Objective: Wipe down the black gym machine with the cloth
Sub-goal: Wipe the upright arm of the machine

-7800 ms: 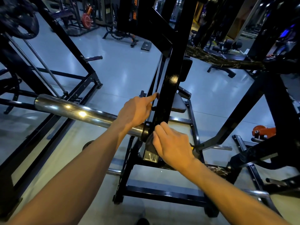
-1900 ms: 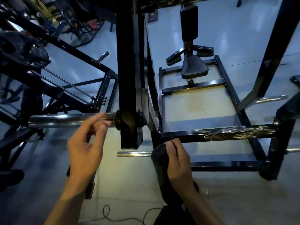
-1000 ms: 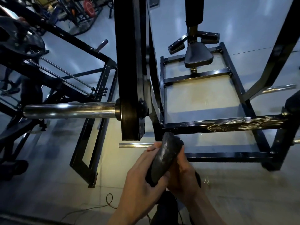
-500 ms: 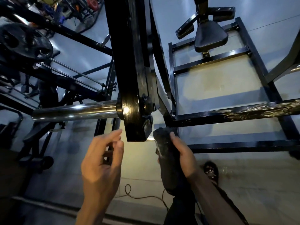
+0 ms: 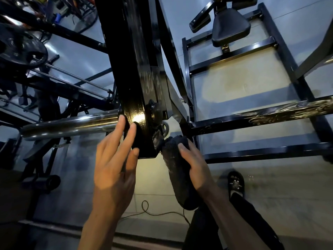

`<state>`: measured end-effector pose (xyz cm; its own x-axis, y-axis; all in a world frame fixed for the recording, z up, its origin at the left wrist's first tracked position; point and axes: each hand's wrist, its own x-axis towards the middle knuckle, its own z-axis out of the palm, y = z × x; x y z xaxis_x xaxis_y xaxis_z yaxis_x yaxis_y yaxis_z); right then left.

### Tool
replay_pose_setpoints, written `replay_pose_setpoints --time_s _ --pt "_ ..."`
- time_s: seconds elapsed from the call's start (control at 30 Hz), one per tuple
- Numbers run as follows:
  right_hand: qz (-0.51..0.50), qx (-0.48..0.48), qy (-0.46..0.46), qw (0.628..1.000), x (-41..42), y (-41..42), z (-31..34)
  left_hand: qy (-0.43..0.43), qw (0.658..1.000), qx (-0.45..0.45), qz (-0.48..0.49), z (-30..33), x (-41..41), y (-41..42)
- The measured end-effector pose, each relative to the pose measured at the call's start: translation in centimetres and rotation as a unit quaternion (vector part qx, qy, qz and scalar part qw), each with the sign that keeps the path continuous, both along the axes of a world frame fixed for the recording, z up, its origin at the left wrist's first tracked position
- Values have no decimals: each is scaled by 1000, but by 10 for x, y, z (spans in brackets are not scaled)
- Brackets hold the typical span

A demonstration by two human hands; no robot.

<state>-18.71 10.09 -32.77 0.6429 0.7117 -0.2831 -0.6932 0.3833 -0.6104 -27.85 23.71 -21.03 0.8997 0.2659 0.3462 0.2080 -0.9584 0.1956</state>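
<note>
The black gym machine's lever arm (image 5: 133, 73) hangs down the middle of the view, ending just above my hands. A chrome sleeve (image 5: 68, 124) sticks out to its left. My left hand (image 5: 115, 159) has straight fingers, and the fingertips touch the arm's lower left face. My right hand (image 5: 194, 168) grips a rolled dark cloth (image 5: 175, 159), whose top end presses against the arm's lower right corner. The machine's base frame (image 5: 252, 121) and black seat (image 5: 230, 27) lie to the right.
Another black machine with a weight plate (image 5: 19, 49) stands at the left. A thin cable (image 5: 153, 212) loops on the grey floor below my hands. My shoe (image 5: 236, 183) and dark trouser leg are at the lower right.
My left hand has risen from below the sleeve and now touches the arm's lower end. The cloth in my right hand has moved up against the arm's corner. The view has closed in.
</note>
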Motion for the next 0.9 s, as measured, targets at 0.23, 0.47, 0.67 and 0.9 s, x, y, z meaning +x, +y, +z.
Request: replay_pose_setpoints --time_s 0.23,0.47,0.67,0.9 --pt "-7 -5 -104 995 21 10 11 10 1000 -5 14 2 -1 3" --pt "12 -42 -120 992 3 0 -4 -6 1000 -14 17 0 0 -1" --pt "-3 -29 -135 990 29 5 16 -14 999 -24 20 0 1 -2" --pt "-5 -65 -145 987 18 4 10 -14 999 -29 17 0 1 -1"
